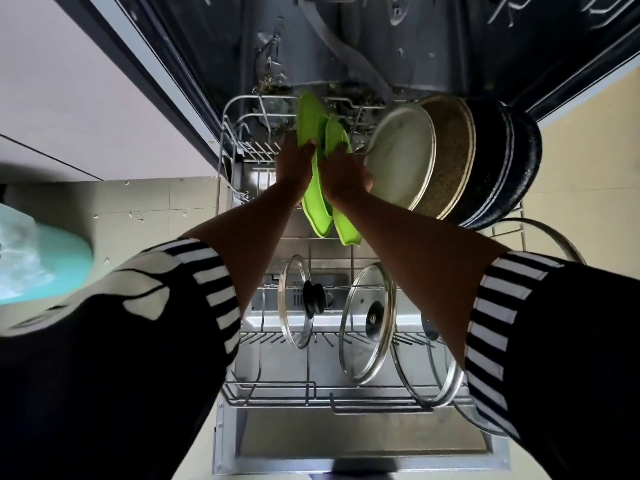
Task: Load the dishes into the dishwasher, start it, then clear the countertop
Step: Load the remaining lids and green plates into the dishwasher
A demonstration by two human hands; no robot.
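At the far end of the rack (239, 143), one green plate clasped in each hand. Left green plate (309, 116) gripped by the left hand (294, 166), fingers wrapped over its edge partway along. Right green plate (347, 230) gripped the same way by the right hand (343, 176). Both plates on edge among the wires, long and narrow from this angle, side by side, either touching or just short of it; cannot tell which.

Just right of the right hand, a leaning row in the rack: first a white plate (401, 154), then a speckled brown pan (450, 157), then a black pan (502, 161), each overlapping the next.

Closer to the body, in the near half of the rack, glass lids upright between the wires: a small lid (298, 299) with a black knob on the left, a larger lid (369, 320) in the middle, a third lid (422, 368) partly hidden behind the right forearm. Further right, the rim of another lid (550, 232) above the right sleeve.

Below the rack, the open dishwasher door (346, 438), flat and steel-grey. Beyond the plates, the dark tub (363, 46), with scraps of debris on its floor.

Left of the dishwasher, pale floor tiles (145, 199) with a few crumbs, and a turquoise bin (52, 265) lined with clear plastic at the frame's edge. Black-and-white striped cuffs (214, 289) at mid-forearm on both arms.
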